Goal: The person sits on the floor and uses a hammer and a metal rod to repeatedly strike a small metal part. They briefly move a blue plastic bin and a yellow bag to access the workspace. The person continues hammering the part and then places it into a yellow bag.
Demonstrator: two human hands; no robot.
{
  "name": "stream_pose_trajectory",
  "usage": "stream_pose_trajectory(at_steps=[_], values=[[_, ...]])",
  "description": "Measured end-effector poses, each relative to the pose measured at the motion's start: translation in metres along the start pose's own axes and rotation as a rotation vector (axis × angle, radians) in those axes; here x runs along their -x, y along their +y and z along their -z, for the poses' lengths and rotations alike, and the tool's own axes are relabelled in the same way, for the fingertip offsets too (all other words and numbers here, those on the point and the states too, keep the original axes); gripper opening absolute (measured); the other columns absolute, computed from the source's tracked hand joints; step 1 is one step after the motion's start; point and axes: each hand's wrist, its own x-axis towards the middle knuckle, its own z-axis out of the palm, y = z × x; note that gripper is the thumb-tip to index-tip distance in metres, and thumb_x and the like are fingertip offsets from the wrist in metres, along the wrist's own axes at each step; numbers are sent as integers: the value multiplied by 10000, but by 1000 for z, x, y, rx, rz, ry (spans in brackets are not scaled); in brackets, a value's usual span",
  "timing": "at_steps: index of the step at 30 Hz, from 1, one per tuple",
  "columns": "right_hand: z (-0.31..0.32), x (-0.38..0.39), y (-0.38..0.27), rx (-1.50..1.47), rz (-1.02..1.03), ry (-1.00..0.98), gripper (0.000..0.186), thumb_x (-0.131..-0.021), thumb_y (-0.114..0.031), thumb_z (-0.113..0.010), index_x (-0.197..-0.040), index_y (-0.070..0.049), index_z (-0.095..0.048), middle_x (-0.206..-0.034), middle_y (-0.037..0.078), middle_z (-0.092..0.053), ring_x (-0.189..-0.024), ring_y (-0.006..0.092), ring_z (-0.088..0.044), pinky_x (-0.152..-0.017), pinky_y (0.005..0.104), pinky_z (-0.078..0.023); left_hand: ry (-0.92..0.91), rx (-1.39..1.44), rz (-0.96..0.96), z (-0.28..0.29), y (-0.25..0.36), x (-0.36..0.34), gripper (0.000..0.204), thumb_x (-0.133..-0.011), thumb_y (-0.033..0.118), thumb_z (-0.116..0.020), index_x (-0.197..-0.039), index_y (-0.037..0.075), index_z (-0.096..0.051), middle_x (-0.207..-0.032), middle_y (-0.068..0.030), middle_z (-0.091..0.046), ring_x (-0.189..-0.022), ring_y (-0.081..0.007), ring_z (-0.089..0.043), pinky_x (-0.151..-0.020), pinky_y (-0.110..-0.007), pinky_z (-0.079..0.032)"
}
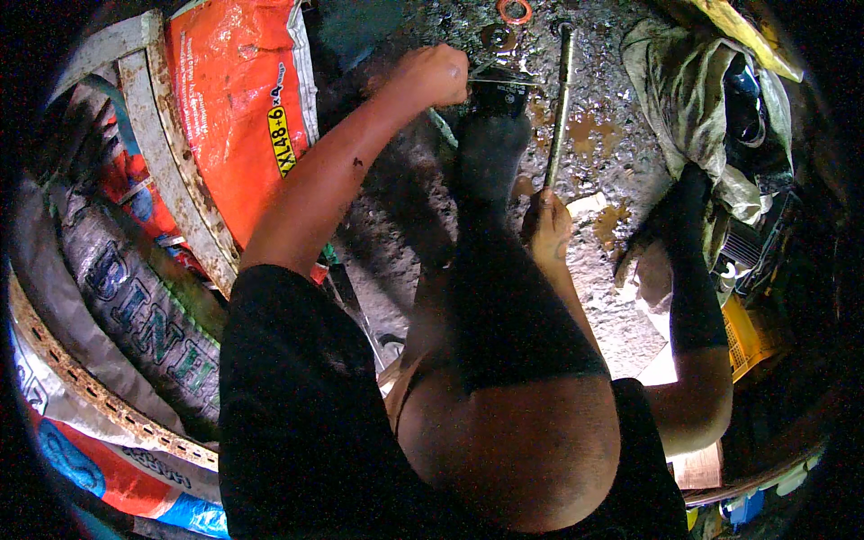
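Observation:
My left hand [436,76] is closed at the upper middle, beside a thin pale strand that runs across a dark object [499,97]; what its fingers grip is hard to make out. Just below lies my foot in a black sock [486,157], its leg running down toward me. To the right of that foot my right hand [546,220] grips the lower end of a long metal pipe [562,99], which points away from me over the wet, stained concrete floor [594,144]. Part of that hand is hidden behind my leg.
An orange ring [515,11] lies at the top. On the left are orange sacks [234,108] and rusty metal frames [144,108]. A crumpled grey sack [666,99], yellow plastic crate [751,342] and assorted clutter line the right, beside my other leg [693,315].

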Motion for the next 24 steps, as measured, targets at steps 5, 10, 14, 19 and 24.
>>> stream_pose_trajectory(at_steps=[5,10,14,19,24], values=[[-4,6,-8,179,-24,-35,454,-1012,-351,-410,-1094,17,-664,-941,220,-689,-846,308,-658,-767,395,-503,-24,-10,-102,5,-5,-12,250,-723,188,-610,-896,39,-712,-926,-214,-690,-869,-389,-675,-797,-492,-549],[-7,11,-30,176,18,-29,452,-1000,-351,-415,-1032,29,-657,-832,235,-667,-741,348,-642,-692,424,-494,-66,-96,-186,9,-3,-35,296,-724,253,-610,-869,12,-703,-909,-209,-693,-847,-391,-676,-790,-480,-552],[-11,7,-27,170,86,-5,455,-997,-368,-419,-1006,27,-647,-769,239,-635,-680,351,-611,-641,437,-472,-162,-185,-173,6,-5,-55,331,-724,274,-598,-907,22,-708,-993,-199,-690,-937,-372,-668,-828,-459,-546],[-6,5,-16,70,3,63,435,-1002,-355,-427,-968,20,-646,-739,216,-618,-664,339,-589,-634,428,-461,-266,-222,-71,18,11,-54,348,-740,258,-590,-987,42,-706,-1080,-188,-677,-1012,-344,-655,-856,-454,-537],[-1,6,-8,-165,-29,196,458,-1013,-373,-427,-886,10,-644,-655,119,-561,-611,209,-510,-584,373,-422,-377,-284,9,35,26,-40,415,-772,218,-562,-1153,88,-662,-1186,-151,-649,-1066,-353,-633,-909,-439,-513]])
